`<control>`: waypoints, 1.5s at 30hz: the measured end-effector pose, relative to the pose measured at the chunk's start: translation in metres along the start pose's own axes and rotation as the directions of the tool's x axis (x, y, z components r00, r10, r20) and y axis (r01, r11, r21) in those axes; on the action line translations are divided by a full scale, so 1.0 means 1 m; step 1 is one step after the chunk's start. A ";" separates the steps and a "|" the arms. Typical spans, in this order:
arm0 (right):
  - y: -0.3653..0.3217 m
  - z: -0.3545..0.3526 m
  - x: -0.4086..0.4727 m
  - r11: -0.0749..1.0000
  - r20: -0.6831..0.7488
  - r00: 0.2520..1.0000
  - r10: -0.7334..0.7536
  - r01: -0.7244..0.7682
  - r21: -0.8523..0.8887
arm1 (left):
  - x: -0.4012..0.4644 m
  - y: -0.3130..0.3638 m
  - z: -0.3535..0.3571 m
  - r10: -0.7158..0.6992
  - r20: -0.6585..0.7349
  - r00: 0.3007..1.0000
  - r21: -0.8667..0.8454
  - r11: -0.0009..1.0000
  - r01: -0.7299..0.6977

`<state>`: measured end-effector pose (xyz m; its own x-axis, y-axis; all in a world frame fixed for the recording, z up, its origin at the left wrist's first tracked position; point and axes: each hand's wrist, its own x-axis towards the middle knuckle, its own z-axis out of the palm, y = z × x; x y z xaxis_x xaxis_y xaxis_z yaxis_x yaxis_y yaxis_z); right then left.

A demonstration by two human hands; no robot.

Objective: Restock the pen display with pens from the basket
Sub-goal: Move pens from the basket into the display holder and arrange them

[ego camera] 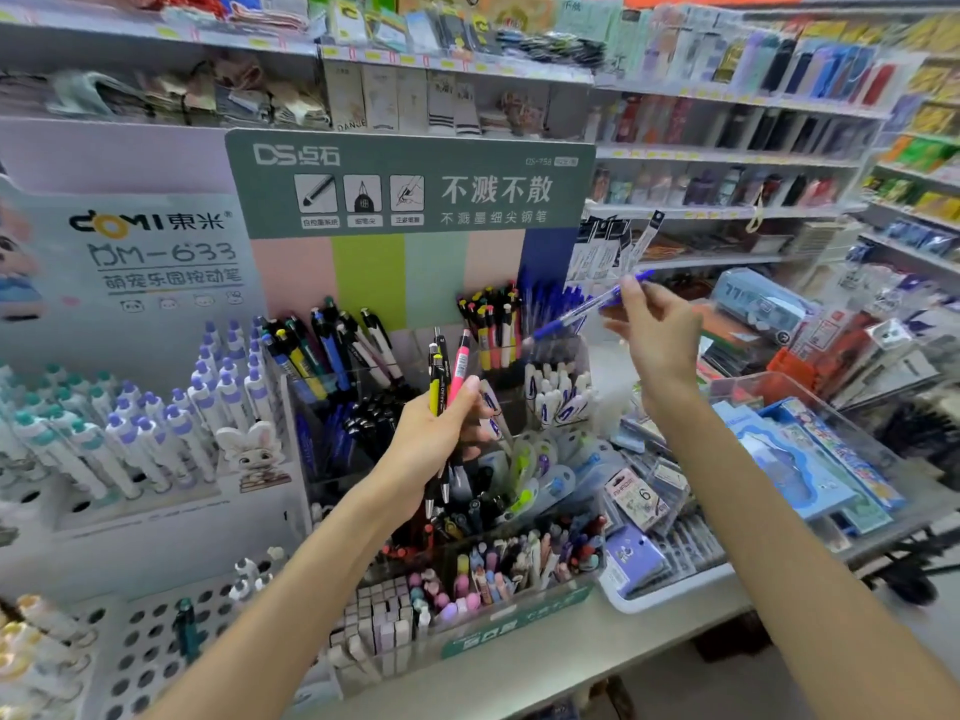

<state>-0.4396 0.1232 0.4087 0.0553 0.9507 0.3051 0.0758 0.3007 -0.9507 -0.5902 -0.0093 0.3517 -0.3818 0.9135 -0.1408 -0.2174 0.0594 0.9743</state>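
1. Head view: the left hand (pixel 441 439) has its fingers curled round a small bundle of pens (pixel 448 387), a yellow one, a pink one and a dark one, tips down. Looks like a holding stock so the other hand is free to sort one at a time.
2. The right hand (pixel 655 330) pinches a blue pen (pixel 589 306) between thumb and fingertips, angled tip-down toward the back right corner of the pen display (pixel 410 184), just beside the blue pens (pixel 550 304) already standing there. My guess: matching colour to slot.
3. Can't spot the basket for sure. A clear bin (pixel 831 407) sits at the shelf's right edge.
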 end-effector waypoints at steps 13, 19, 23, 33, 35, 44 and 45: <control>0.015 0.033 0.034 0.686 0.345 0.881 -0.325 0.471 -0.555 | 0.004 0.003 -0.011 -0.109 0.046 0.993 -0.157 0.981 0.115; 0.010 0.040 0.041 0.425 0.465 0.864 -0.192 0.500 -0.754 | 0.002 0.008 -0.015 -0.086 0.090 0.992 -0.143 0.985 0.098; 0.003 0.038 0.024 0.475 0.414 0.868 -0.273 0.496 -0.726 | -0.005 0.011 -0.019 -0.067 0.097 0.993 -0.111 0.991 0.077; -0.017 0.044 -0.049 0.958 0.642 0.732 0.227 -0.050 -0.282 | -0.012 0.009 -0.013 -0.025 0.160 0.987 -0.035 0.999 0.031; -0.023 0.046 -0.048 0.970 0.653 0.718 0.240 -0.144 -0.198 | -0.014 0.012 -0.020 -0.006 0.139 0.990 -0.029 1.000 0.010; -0.035 0.111 -0.036 0.966 0.301 0.919 -0.253 0.259 0.022 | -0.023 0.031 -0.082 0.048 -0.118 0.992 -0.050 0.997 -0.054; -0.031 0.121 -0.038 0.953 0.364 0.893 -0.263 0.299 -0.043 | -0.023 0.032 -0.087 0.047 -0.113 0.992 -0.061 0.997 -0.054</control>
<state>-0.5650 0.0871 0.4197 -0.3327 0.7978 0.5028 0.1318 0.5673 -0.8129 -0.6666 -0.0629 0.3711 -0.4911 0.8636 -0.1137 -0.2509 -0.0153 0.9679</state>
